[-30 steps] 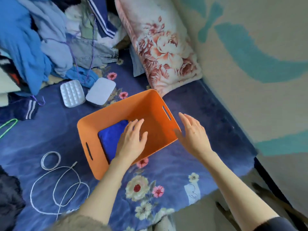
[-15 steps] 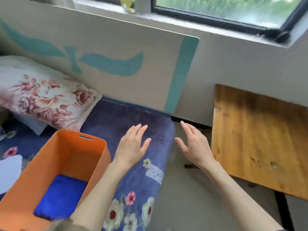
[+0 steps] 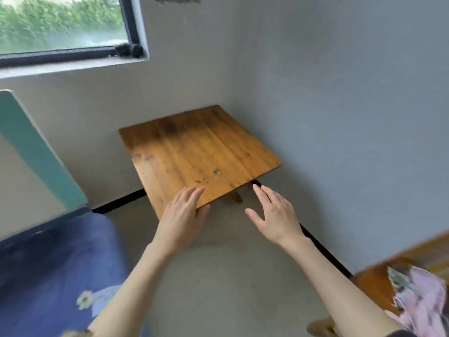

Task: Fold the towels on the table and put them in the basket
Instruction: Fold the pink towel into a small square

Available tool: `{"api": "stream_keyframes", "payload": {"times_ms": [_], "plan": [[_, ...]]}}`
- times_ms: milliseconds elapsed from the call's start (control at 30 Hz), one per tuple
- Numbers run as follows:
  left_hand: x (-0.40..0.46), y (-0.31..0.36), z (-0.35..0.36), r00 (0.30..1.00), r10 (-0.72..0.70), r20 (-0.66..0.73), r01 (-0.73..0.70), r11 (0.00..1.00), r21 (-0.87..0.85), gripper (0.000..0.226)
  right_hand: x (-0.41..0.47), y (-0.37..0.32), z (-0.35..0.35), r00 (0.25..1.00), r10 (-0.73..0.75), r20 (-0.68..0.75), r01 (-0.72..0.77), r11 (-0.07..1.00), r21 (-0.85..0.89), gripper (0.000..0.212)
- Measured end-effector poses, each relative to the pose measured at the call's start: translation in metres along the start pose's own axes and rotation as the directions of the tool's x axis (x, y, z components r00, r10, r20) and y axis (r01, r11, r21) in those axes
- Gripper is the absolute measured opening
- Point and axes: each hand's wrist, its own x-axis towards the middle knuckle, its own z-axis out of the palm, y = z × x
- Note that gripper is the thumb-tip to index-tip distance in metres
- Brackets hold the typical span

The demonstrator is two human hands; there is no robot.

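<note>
We hold our left hand and right hand flat-fingered and holding nothing at the wooden table's near edge (no towel or basket in view), seemingly to reach.

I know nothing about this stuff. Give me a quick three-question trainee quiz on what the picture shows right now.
1. True or false: the left hand grips a towel.
2. What lies on the wooden table? A) a folded towel B) an orange basket C) nothing that shows
3. Fill in: the right hand hangs over the ____, beside the table's near corner.

Key: 1 false, both hands are spread and hold nothing. 2 C. 3 floor.
</note>
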Motion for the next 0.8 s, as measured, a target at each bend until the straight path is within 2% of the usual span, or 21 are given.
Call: {"api": "stream_keyframes", "payload": {"times_ms": [100, 200, 300, 333, 400, 567, 800], "plan": [[0.007, 0.073, 0.031, 0.991, 0.123, 0.053, -0.122, 0.992, -0.021, 0.052, -0.045, 0.070, -0.023, 0.992, 0.120, -0.040, -0.120, 0.993, 0.001, 0.065], [0.010, 0.148, 0.065, 0.967, 0.234, 0.099, -0.230, 0.972, -0.055, 0.051, -0.096, 0.136, -0.045, 0.967, 0.245, -0.062, -0.246, 0.969, -0.004, 0.065], [0.009, 0.217, 0.100, 0.933, 0.325, 0.152, -0.309, 0.944, -0.118, 0.050, -0.144, 0.193, -0.060, 0.922, 0.370, -0.111, -0.372, 0.928, 0.006, 0.076], [0.009, 0.239, 0.111, 0.915, 0.364, 0.173, -0.345, 0.929, -0.131, 0.052, -0.160, 0.211, -0.063, 0.905, 0.406, -0.128, -0.409, 0.913, 0.007, 0.079], [0.009, 0.279, 0.133, 0.873, 0.439, 0.210, -0.411, 0.896, -0.166, 0.055, -0.188, 0.245, -0.068, 0.866, 0.482, -0.134, -0.485, 0.874, 0.005, 0.069], [0.014, 0.363, 0.191, 0.768, 0.553, 0.322, -0.495, 0.832, -0.250, 0.044, -0.238, 0.317, -0.073, 0.768, 0.623, -0.147, -0.628, 0.778, 0.015, 0.061], [0.048, 0.459, 0.284, 0.589, 0.602, 0.539, -0.535, 0.790, -0.298, 0.045, -0.253, 0.415, -0.053, 0.622, 0.775, -0.115, -0.772, 0.631, 0.078, 0.045]]}}
